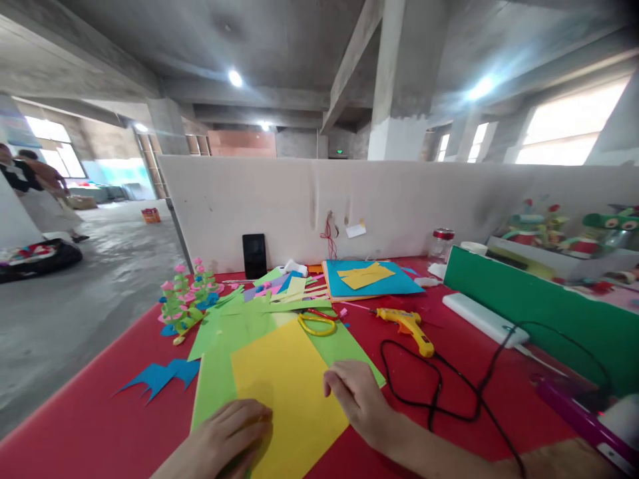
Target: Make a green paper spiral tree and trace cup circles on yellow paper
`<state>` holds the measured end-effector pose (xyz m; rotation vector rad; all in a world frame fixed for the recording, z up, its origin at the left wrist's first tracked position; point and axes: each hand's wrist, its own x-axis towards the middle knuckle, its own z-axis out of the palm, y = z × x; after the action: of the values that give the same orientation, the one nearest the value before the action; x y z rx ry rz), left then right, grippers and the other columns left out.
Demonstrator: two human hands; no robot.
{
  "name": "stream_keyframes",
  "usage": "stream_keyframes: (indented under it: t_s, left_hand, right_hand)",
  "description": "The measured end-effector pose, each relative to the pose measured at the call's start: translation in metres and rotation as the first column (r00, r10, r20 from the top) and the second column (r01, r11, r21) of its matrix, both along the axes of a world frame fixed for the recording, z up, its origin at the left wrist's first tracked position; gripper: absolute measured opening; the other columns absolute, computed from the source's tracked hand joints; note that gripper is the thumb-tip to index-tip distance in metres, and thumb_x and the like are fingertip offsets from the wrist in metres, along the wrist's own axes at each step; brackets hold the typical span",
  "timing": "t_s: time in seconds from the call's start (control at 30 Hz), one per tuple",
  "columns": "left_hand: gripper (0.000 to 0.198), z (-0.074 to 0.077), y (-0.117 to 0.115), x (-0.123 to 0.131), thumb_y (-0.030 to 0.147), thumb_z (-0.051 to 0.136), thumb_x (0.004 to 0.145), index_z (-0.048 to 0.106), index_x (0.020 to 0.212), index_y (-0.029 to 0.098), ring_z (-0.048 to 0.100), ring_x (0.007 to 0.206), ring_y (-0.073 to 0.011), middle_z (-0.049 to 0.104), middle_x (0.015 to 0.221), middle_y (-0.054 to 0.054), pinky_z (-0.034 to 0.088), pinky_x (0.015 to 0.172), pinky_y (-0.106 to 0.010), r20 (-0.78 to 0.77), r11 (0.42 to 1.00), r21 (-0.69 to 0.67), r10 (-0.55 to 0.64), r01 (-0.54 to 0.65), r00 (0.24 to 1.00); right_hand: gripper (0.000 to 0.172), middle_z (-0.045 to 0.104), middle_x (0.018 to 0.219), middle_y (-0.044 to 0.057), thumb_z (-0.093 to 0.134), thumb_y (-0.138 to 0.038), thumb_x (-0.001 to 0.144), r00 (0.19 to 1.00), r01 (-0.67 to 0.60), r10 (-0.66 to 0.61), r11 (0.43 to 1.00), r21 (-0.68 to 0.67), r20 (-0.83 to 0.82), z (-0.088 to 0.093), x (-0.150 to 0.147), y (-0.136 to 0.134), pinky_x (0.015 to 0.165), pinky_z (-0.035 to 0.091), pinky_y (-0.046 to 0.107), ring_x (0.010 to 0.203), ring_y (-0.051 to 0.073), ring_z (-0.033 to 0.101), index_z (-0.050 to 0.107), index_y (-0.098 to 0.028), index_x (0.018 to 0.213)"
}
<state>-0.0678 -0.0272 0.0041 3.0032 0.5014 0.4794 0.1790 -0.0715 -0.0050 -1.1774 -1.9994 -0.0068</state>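
Note:
A yellow paper sheet [284,386] lies on light green sheets [224,339] on the red table [100,426]. My left hand [227,436] rests on the yellow sheet's near left edge, fingers curled down onto it. My right hand [357,396] presses on the sheet's right edge with its fingers bent and together. Yellow-handled scissors [317,322] lie just beyond the yellow sheet.
A yellow glue gun [407,326] with a black cord [439,392] lies to the right. A blue sheet stack [374,279], paper flower figures [187,299], a blue cut-out [160,376], a phone [254,255], a white power bank [482,318] and a green board [544,309] surround them. People stand far left.

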Motion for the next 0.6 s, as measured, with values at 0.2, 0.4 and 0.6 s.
stream_keyframes:
  t_s: [0.2,0.4,0.6]
  left_hand:
    - [0.035,-0.006,0.003,-0.003,0.018,0.046,0.083,0.047,0.117,0.025,0.057,0.100,-0.0149,0.061,0.107,-0.005,0.048,0.085,-0.017,0.010,0.997,0.077,-0.002,0.001,1.000]
    - [0.033,-0.006,0.001,-0.001,0.016,0.045,0.081,0.051,0.113,0.025,0.058,0.097,-0.0156,0.061,0.106,-0.006,0.049,0.083,-0.018,0.020,0.998,0.058,-0.004,0.002,1.000]
    - [0.032,-0.015,0.001,-0.002,0.021,0.044,0.085,0.052,0.115,0.027,0.058,0.098,-0.0169,0.060,0.109,-0.005,0.048,0.084,-0.020,0.085,0.998,0.016,0.059,-0.060,0.995]
  right_hand:
    - [0.024,0.051,0.059,0.001,0.035,-0.024,0.086,0.948,-0.131,0.068,0.974,0.185,0.309,-0.013,-0.003,-0.004,0.052,0.027,0.030,0.056,0.014,0.044,0.044,-0.019,0.064]
    - [0.017,0.052,0.067,0.001,0.036,-0.020,0.085,0.932,-0.077,0.030,0.990,0.115,0.361,-0.020,-0.010,0.001,0.055,0.032,0.029,0.060,0.014,0.046,0.047,-0.019,0.072]
    - [0.014,0.057,0.082,0.003,0.043,-0.021,0.081,0.943,-0.029,0.021,0.999,0.020,0.333,-0.017,-0.010,0.002,0.063,0.039,0.028,0.073,0.016,0.051,0.050,-0.018,0.092]
